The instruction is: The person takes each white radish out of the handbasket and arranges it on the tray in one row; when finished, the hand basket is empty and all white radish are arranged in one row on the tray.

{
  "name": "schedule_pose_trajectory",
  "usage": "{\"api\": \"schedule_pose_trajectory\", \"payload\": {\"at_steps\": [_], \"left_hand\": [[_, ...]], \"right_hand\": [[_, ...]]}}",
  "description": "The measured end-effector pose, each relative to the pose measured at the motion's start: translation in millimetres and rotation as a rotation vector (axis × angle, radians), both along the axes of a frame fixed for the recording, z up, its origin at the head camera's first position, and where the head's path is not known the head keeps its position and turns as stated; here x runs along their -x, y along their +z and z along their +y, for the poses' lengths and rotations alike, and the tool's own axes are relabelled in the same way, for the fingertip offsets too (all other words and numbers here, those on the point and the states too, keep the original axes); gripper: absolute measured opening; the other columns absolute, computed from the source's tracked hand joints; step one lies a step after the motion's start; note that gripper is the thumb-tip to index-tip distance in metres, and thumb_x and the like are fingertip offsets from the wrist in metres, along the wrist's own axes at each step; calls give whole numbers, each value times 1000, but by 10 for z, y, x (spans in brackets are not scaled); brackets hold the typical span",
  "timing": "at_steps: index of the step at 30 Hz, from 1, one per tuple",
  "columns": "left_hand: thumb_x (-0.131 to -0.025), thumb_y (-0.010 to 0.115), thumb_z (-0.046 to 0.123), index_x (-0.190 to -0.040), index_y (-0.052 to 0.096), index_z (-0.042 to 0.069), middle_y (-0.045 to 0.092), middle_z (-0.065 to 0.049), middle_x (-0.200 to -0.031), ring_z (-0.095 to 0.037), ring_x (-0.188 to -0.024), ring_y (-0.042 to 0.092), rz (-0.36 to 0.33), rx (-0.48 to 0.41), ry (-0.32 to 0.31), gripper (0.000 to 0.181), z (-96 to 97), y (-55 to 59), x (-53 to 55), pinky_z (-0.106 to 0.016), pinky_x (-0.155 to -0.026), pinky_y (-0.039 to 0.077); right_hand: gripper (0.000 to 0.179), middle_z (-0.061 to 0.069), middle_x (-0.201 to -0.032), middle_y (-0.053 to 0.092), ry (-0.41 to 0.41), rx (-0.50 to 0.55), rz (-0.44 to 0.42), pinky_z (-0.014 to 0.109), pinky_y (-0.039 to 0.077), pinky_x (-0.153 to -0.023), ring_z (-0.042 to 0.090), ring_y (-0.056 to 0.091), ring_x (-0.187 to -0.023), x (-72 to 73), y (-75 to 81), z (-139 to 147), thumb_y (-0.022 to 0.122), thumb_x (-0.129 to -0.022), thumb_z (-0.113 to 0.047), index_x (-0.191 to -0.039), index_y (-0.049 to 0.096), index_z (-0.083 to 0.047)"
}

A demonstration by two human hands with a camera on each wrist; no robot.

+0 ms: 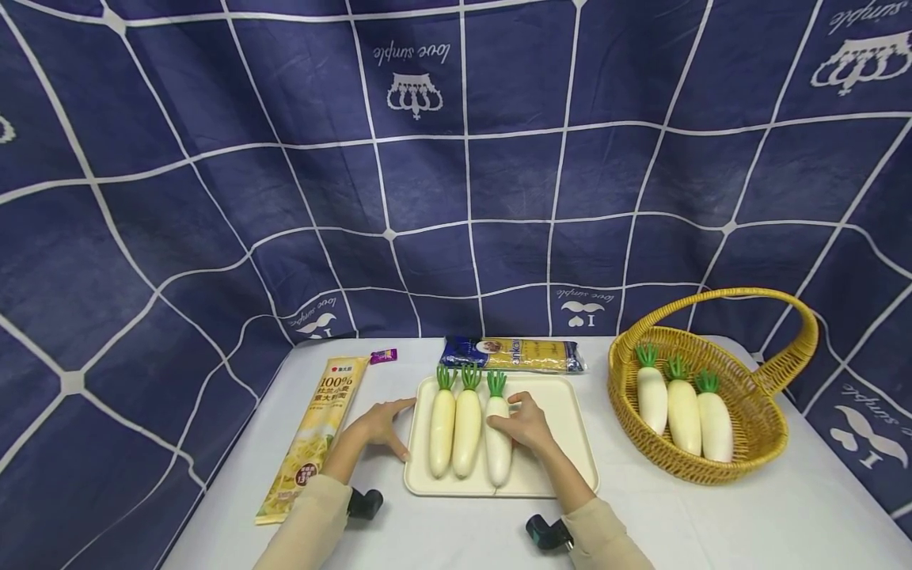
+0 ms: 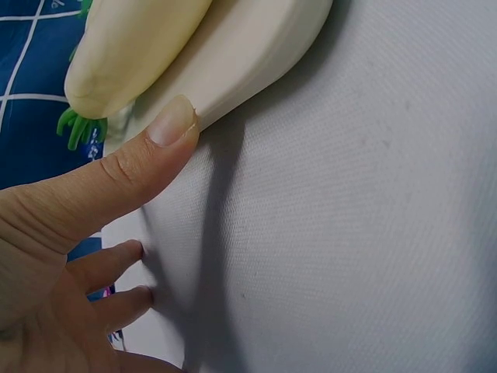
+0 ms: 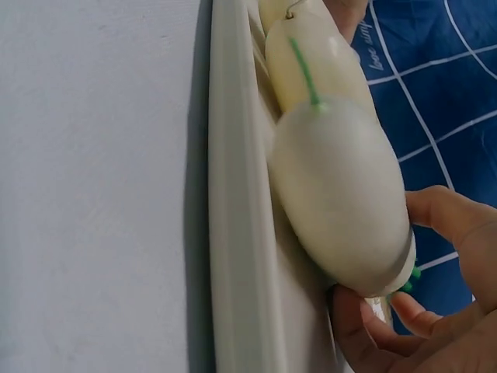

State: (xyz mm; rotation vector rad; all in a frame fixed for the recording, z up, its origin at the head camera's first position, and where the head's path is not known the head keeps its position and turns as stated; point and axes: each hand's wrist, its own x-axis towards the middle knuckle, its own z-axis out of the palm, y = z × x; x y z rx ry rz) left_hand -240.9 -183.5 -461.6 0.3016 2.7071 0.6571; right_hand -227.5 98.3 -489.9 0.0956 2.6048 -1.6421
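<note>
And the right hand grips this white radish, its length running away between thumb and fingers; left hand, spread, touches the tray.

I find the tabletop white. Directly on it I record a cream tray, a blue-and-yellow packet just behind, a long yellow packet and small purple packet to the left, a wicker basket right.

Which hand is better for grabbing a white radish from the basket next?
The right hand, probably. It's nearer the basket, though it would first need to let go of the radish it holds. The left hand grips nothing, but is at the side of the tray farthest from the basket.
</note>
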Motion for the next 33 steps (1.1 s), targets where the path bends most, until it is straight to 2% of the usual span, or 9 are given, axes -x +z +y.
{"api": "schedule_pose_trajectory", "payload": {"at_steps": [6,11,15,33], "left_hand": [[-51,92,21,-141,43,9,44,-25,-139,-50,-130,33,2,-1,2,103,10,-4,-2,-63,-107,26],[-50,92,20,-140,43,8,45,-25,-139,-49,-130,33,1,-10,9,103,11,5,-20,-63,-108,24],[-50,92,18,-140,44,8,46,-25,-137,-47,-129,36,5,-19,5,102,11,9,-26,-63,-108,24],[-50,92,17,-139,45,7,49,-25,-135,-47,-128,38,0,-33,15,102,19,16,-21,-63,-107,24]], "right_hand": [[55,16,-87,64,-4,-57,11,30,51,-62,23,59,-76,-12,15,-21,79,-69,-26,-108,53,3],[56,15,-83,63,39,17,-15,28,54,-52,16,59,-57,-36,21,-26,76,-75,-22,-116,50,7],[58,17,-82,61,71,101,-41,33,56,-46,14,58,-45,-46,23,-23,74,-78,-16,-121,46,10],[58,16,-85,57,127,90,-57,33,57,-49,17,58,-51,-78,75,16,74,-78,-16,-122,48,10]]}}
